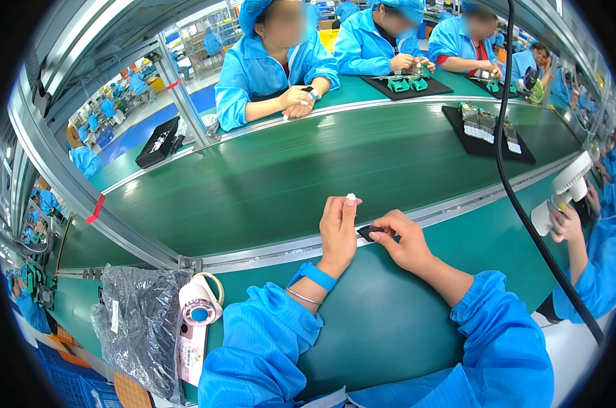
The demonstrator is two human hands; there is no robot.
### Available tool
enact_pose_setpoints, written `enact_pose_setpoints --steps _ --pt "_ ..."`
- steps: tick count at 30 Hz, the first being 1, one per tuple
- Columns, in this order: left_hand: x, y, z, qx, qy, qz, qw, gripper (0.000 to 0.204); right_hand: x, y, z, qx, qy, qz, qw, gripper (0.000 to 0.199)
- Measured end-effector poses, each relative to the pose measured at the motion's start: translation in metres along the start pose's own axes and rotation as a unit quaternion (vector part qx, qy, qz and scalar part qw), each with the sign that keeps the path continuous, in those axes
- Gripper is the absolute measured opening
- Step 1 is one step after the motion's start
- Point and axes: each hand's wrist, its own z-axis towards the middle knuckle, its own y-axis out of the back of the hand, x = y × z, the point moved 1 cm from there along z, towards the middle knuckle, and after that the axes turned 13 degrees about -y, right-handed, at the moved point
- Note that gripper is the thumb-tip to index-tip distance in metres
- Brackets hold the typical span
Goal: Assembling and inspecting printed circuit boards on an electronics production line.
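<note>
My left hand [338, 228] is raised over the near rail of the conveyor, its fingers curled in against the thumb. A small white piece [351, 197] shows at the thumb tip; whether it is pinched or worn there I cannot make out. Beside it, my right hand [404, 239] pinches a small flat black piece [368, 232] between thumb and fingers, just above the metal rail [280, 253]. The underside of that black piece is hidden.
A green conveyor belt [253, 183] runs across, carrying a black tray [474, 139] of parts at right. Near left lie a grey plastic bag [141, 326] and a pink fan [200, 302]. A black cable [508, 173] hangs at right. Co-workers [274, 68] sit opposite.
</note>
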Motion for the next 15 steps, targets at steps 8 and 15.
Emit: enact_pose_setpoints --steps 8,15 --pt "-0.0008 -0.0005 -0.0002 0.019 0.008 0.006 1.0 0.032 -0.0017 0.0016 -0.0004 0.001 0.007 0.001 1.0 0.014" --pt "-0.001 -0.001 0.0007 0.016 0.016 -0.002 1.0 0.032 -0.0024 0.0006 0.0007 0.012 -0.006 -0.004 1.0 0.014"
